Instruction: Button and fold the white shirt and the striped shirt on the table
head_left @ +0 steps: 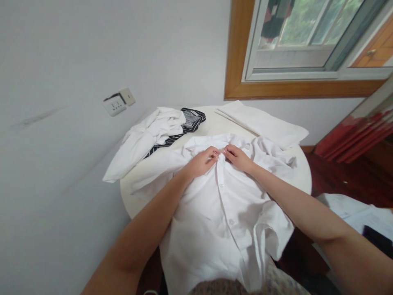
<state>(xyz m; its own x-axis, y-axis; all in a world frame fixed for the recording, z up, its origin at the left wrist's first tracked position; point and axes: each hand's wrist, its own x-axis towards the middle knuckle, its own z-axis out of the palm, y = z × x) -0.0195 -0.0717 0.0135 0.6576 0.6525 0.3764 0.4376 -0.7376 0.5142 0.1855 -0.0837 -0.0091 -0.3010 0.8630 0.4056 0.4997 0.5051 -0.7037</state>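
A white button-up shirt (208, 213) lies spread over a round cream table (130, 200), its collar at the far side and its hem hanging over the near edge. My left hand (203, 162) pinches the left side of the front opening just below the collar. Opposite it, my right hand (238, 157) pinches the other side, with the fingertips of both hands almost meeting. Small buttons run down the placket below them. The top button, if there, is hidden by my fingers.
A crumpled white garment (147, 131) and a black striped garment (193, 119) lie at the table's back left. A folded white cloth (264, 123) is at the back right. Beyond stand a wall with a socket (114, 105), a wood-framed window and a red curtain (359, 135).
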